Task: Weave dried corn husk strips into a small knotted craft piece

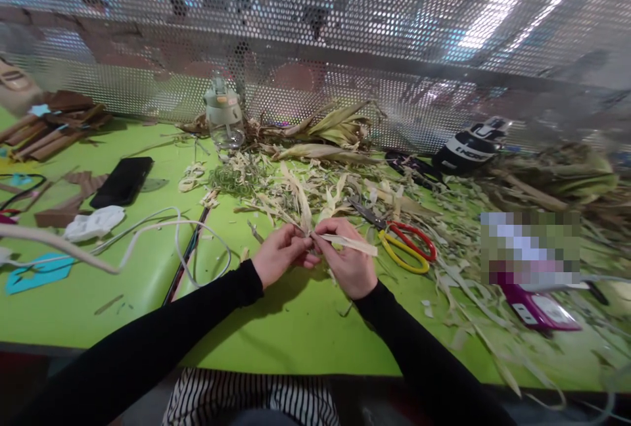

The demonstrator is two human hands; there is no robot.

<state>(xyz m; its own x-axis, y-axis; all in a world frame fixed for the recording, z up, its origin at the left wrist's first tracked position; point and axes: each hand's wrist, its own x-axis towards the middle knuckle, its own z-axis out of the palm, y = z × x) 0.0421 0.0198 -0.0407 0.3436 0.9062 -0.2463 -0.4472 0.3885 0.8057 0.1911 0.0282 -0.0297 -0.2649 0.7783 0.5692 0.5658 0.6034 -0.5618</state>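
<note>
Along the left of the frame, a looping white cable (pixel 54 240) and a flat black phone (pixel 123 181) lie on the green bench (pixel 123 321); at centre, fingers of the left hand (pixel 277 256) and right hand (pixel 351 267) pinch pale dried husk strips (pixel 300 206); just right rest red-and-yellow-handled metal scissors (pixel 384 223).

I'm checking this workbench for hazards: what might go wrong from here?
The scissors lie close beyond the right hand, blades among scraps, so a careless reach might nick a finger. The white cable loops near the left sleeve and could snag. The thin pale husk strips, pinched at the fingertips, might slip or tear.
</note>
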